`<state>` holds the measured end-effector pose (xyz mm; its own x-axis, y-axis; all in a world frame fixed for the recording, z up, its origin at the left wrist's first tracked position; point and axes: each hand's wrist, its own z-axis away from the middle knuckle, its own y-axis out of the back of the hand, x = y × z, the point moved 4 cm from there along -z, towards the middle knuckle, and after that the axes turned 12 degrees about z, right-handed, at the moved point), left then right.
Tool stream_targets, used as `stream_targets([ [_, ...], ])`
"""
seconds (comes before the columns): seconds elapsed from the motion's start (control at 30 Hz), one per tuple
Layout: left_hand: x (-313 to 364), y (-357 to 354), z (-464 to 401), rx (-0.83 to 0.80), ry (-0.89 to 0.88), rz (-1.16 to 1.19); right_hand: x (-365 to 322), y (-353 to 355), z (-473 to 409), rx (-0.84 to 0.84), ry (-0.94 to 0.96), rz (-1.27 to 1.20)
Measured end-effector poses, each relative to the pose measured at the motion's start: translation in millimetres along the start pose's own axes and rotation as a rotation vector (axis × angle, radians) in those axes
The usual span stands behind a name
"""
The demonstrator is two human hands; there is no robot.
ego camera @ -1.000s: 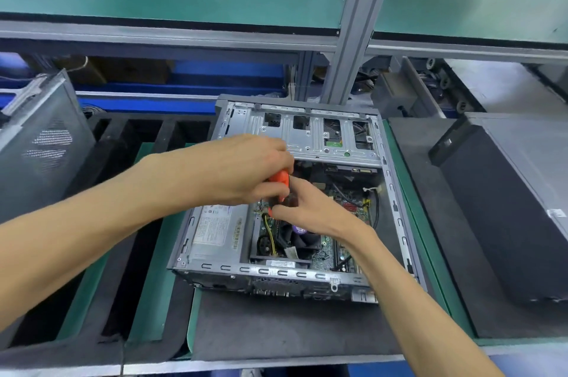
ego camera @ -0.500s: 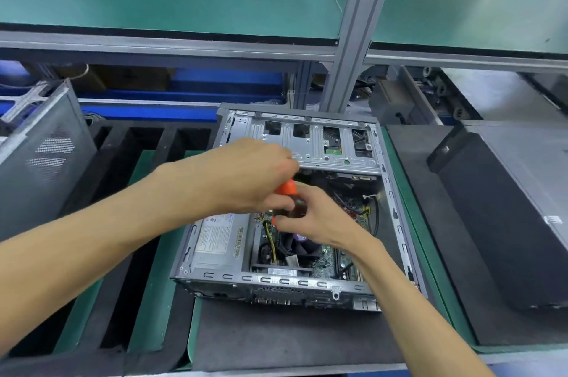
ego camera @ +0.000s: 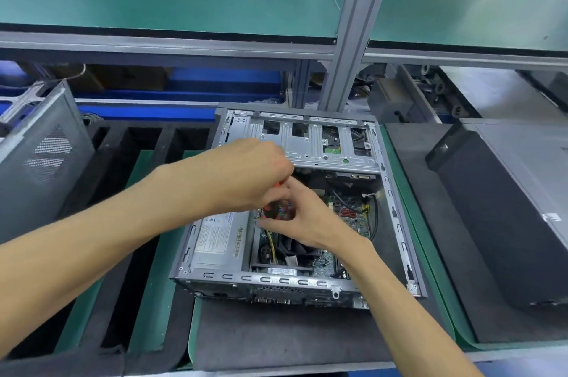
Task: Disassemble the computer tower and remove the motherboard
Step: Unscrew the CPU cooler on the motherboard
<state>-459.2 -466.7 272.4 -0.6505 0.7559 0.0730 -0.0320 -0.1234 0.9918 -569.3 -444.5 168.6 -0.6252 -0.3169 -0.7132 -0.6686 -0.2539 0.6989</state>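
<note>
Bare grey sheet metal forms the open computer tower (ego camera: 307,210), which lies on its side on a dark foam mat (ego camera: 276,336) at the middle of the table's near edge. Compared with half a second ago, the orange screwdriver handle (ego camera: 276,184) is now almost wholly covered: only a sliver shows at the top, and a blurred reddish-and-black length is seen lower down between the two hands. The left hand (ego camera: 246,176) is curled over the top of the handle, gripping it. The right hand (ego camera: 304,220) has been brought up against it, its fingers (ego camera: 270,224) bent round the lower part of the tool. The tower itself has not been shifted.

Inside the case, the green motherboard (ego camera: 353,220), studded with small parts and crossed by black cables, is seen still seated toward the right. A boxy, label-covered power supply (ego camera: 218,241) fills the left side, and a perforated, stamped drive cage (ego camera: 310,143) spans the far end. A closed black tower (ego camera: 504,213) stands at the table's right edge, and a grey vented panel (ego camera: 40,155) leans at the left edge.
</note>
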Motion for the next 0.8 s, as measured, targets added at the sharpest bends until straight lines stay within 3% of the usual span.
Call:
stream_targets([
  [0.1,-1,-7,-3,0.011,0.049,-0.266,8,-8,1,-0.029,-0.036,0.06],
  [0.17,-3,-9,0,0.04,0.075,-0.259,11,-12,1,-0.05,-0.051,0.035],
  [0.23,-5,-9,7,0.064,0.06,-0.101,12,-13,1,-0.049,-0.073,-0.008],
  [0.3,-4,-6,14,0.012,0.001,0.131,13,-12,2,-0.044,-0.091,-0.044],
  [0.37,-5,-3,16,-0.049,-0.016,0.215,13,-11,2,-0.045,-0.079,-0.035],
  [0.5,2,-6,4,0.055,0.071,0.057,10,-9,0,0.026,-0.019,-0.005],
  [0.63,9,-4,2,0.228,0.173,-0.184,8,-9,0,0.069,-0.081,-0.062],
  [0.7,6,-5,6,0.199,0.085,-0.064,10,-7,1,0.058,-0.071,-0.067],
  [0.8,11,-3,12,-0.006,-0.119,0.271,19,-4,3,0.062,-0.103,-0.018],
])
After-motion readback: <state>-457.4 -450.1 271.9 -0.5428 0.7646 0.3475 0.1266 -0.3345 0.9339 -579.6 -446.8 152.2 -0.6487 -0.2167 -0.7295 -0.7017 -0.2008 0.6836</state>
